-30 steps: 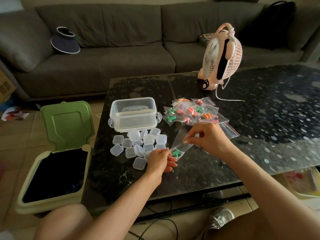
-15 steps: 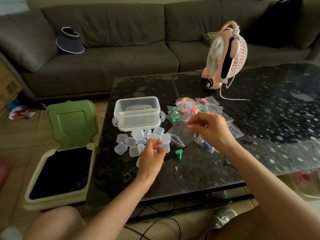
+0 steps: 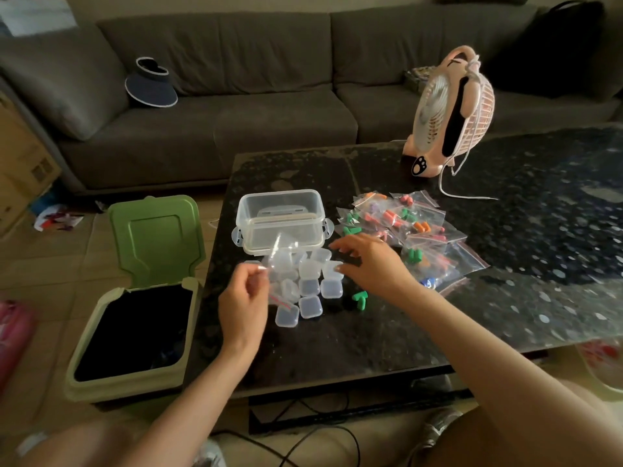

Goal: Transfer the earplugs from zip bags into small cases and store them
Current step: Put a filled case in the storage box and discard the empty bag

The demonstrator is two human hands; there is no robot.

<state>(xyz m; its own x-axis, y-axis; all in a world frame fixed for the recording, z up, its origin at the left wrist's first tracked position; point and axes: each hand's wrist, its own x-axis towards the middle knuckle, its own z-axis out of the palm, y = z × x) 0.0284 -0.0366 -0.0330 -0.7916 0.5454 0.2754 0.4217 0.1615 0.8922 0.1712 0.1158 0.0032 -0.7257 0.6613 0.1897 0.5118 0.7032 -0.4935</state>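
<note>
Left hand (image 3: pixel 244 299) pinches a clear zip bag (image 3: pixel 281 256) near the table's (image 3: pixel 371 345) left edge. Right hand (image 3: pixel 371 264) is spread, holding nothing, over the small cases (image 3: pixel 310 306). Green earplugs (image 3: pixel 360 299) lie just beside them.

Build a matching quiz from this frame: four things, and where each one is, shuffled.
Things:
1 empty zip bag
2 green earplugs
3 bin
4 visor

Places:
A on the sofa
B beside the table, lid up
C pinched in the left hand
D loose on the table

Pairs: 1-C, 2-D, 3-B, 4-A
</note>
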